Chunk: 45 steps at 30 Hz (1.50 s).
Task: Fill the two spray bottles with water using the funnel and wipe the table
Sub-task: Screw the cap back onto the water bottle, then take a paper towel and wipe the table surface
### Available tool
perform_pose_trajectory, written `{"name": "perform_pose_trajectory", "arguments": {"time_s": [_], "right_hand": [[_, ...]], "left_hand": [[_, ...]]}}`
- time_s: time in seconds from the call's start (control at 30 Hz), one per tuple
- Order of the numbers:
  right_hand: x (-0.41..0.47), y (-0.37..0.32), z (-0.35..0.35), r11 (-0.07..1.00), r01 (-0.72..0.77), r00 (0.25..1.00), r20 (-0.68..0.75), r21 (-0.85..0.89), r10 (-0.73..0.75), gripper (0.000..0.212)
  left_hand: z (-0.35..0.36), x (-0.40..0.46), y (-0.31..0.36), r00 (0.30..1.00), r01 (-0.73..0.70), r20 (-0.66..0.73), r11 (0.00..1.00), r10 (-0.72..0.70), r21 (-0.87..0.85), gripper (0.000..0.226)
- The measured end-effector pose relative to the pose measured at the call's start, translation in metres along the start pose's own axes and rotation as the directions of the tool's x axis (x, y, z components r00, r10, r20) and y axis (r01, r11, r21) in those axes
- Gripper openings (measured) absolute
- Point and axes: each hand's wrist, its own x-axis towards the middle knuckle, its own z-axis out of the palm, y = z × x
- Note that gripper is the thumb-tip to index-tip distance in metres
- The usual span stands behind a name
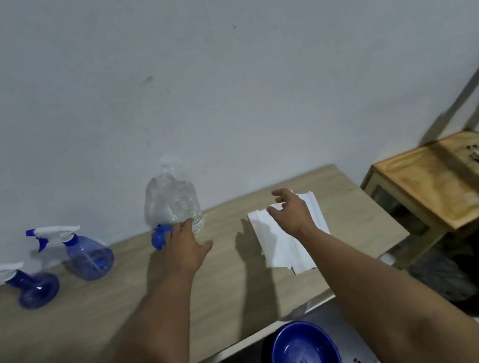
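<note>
Spray bottles are seen at the left of the table (68, 317): one spray bottle (86, 254) stands upright near the wall, and a second spray bottle (30, 285) sits closer to the left frame edge, tilted, its trigger head partly cut off by that edge. Both are blue and translucent with white trigger heads. A clear water bottle (173, 201) is placed upright against the wall near the middle of the table's far edge. Just beside its base, a blue funnel (160, 236) is partly covered by the left hand (184, 245); the fingers are laid over it, but whether it is gripped cannot be told. The right hand (291, 209) is held above a white paper towel (290, 235) with fingers spread and loosely bent, nothing being held. The towel is spread flat on the right part of the table, close to the right edge. Bare tabletop is left open between the two forearms and toward the near edge. Below the near edge, a blue bowl (303, 354) is seen off the table. A wooden stool (437, 184) stands to the right, apart from the table's corner, with small items lying on its top that are too blurred to be identified.
</note>
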Motion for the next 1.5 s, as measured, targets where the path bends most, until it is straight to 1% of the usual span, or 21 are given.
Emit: {"name": "perform_pose_trajectory", "arguments": {"time_s": [0.13,0.3,0.47,0.53,0.6,0.7,0.9,0.97,1.03,1.13,1.27,1.37,1.5], "right_hand": [[-0.001,0.031,-0.031,0.996,-0.083,0.993,-0.086,-0.031,0.08,0.039],[-0.007,0.069,-0.045,0.975,-0.212,0.971,-0.132,-0.07,0.201,0.034],[-0.013,0.107,-0.043,0.938,-0.341,0.937,-0.104,-0.059,0.334,0.03],[-0.014,0.119,-0.04,0.931,-0.36,0.931,-0.085,-0.063,0.354,0.028],[-0.015,0.127,-0.037,0.934,-0.348,0.937,-0.064,-0.076,0.344,0.028],[-0.014,0.135,-0.03,0.948,-0.311,0.95,-0.055,-0.064,0.308,0.027],[-0.009,0.135,-0.025,0.971,-0.239,0.967,-0.094,-0.022,0.236,0.018],[-0.008,0.132,-0.026,0.973,-0.226,0.967,-0.115,0.035,0.229,0.014],[-0.006,0.129,-0.028,0.966,-0.216,0.965,-0.12,0.145,0.234,0.008],[-0.002,0.123,-0.03,0.94,-0.197,0.967,-0.103,0.28,0.234,0.014],[0.003,0.118,-0.032,0.921,-0.206,0.974,-0.023,0.33,0.225,0.028],[0.005,0.114,-0.03,0.926,-0.215,0.976,0.049,0.309,0.211,0.026],[0.004,0.111,-0.028,0.945,-0.201,0.977,0.123,0.259,0.174,0.028]], "left_hand": [[0.022,-0.001,0.038,0.993,-0.094,0.066,0.995,0.097,-0.045,0.077],[0.06,-0.009,0.077,0.97,-0.148,0.188,0.988,0.152,-0.033,0.071],[0.099,-0.02,0.106,0.921,-0.226,0.303,0.969,0.246,-0.101,0.064],[0.113,-0.023,0.117,0.896,-0.263,0.338,0.958,0.288,-0.117,0.062],[0.125,-0.025,0.128,0.874,-0.291,0.362,0.946,0.324,-0.144,0.061],[0.138,-0.024,0.14,0.859,-0.321,0.367,0.934,0.357,-0.157,0.063],[0.147,-0.018,0.151,0.863,-0.329,0.357,0.934,0.358,-0.14,0.059],[0.148,-0.015,0.152,0.868,-0.317,0.359,0.939,0.345,-0.135,0.059],[0.147,-0.013,0.153,0.872,-0.306,0.354,0.941,0.338,-0.146,0.059],[0.141,-0.01,0.156,0.88,-0.294,0.331,0.938,0.341,-0.185,0.059],[0.132,-0.008,0.161,0.88,-0.295,0.3,0.919,0.368,-0.263,0.062],[0.125,-0.005,0.163,0.882,-0.293,0.285,0.91,0.376,-0.293,0.065],[0.121,0.001,0.162,0.874,-0.302,0.294,0.907,0.387,-0.294,0.067]]}}
